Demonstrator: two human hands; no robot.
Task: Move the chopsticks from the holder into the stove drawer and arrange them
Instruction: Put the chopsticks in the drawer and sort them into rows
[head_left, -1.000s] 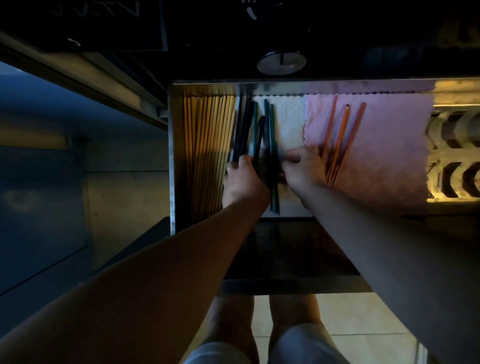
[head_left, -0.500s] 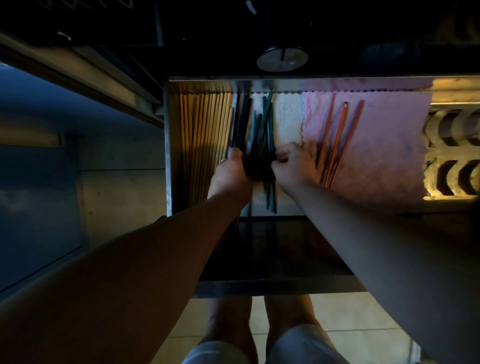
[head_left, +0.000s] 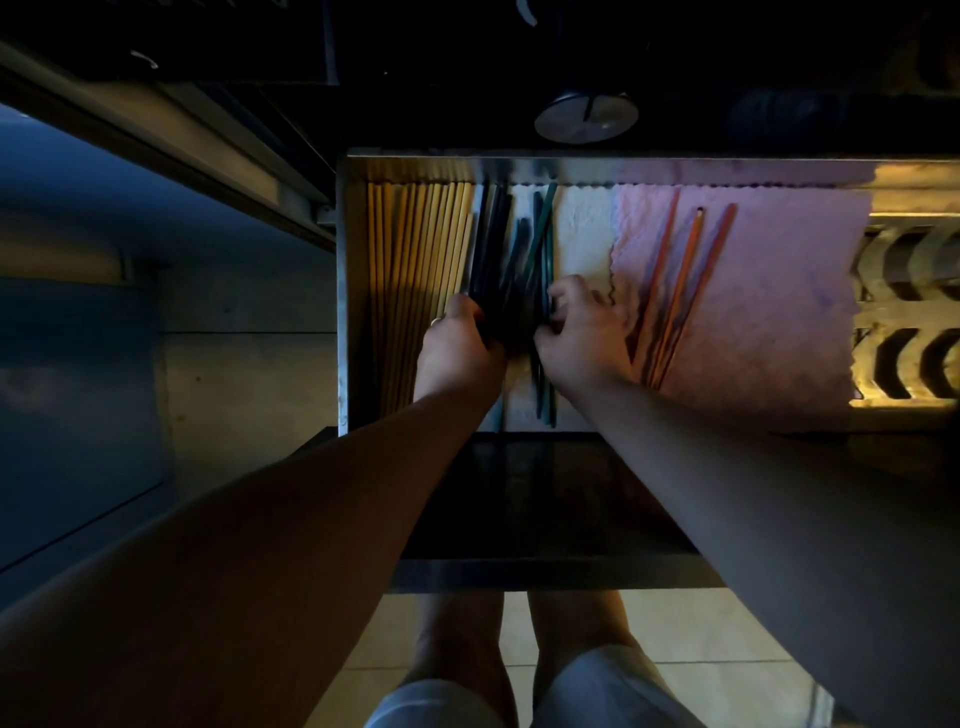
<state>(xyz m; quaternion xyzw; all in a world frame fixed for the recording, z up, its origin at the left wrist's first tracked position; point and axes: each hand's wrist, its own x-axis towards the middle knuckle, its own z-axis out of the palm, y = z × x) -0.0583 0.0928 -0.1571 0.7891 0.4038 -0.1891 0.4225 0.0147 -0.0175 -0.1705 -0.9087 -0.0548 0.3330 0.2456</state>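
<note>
Since the earlier frames both hands have drawn together, bunching the dark chopsticks (head_left: 498, 244), whose far ends now splay. Left to right in the drawer (head_left: 344, 312): tan chopsticks (head_left: 415, 260) lie aligned, apparently done. The left hand (head_left: 460, 345) curls round the dark bundle and the right hand (head_left: 582, 332) pinches its right side. Orange chopsticks (head_left: 685, 270) lie fanned, seemingly still to arrange.

Shiny brushed-metal drawer (head_left: 727, 171), lined with a nubbly white cloth (head_left: 582, 234) and, right of it, a matt pink cloth (head_left: 779, 291). The pale chopsticks (head_left: 415, 260) at left look wooden; the dark chopsticks (head_left: 493, 249) look smooth.
</note>
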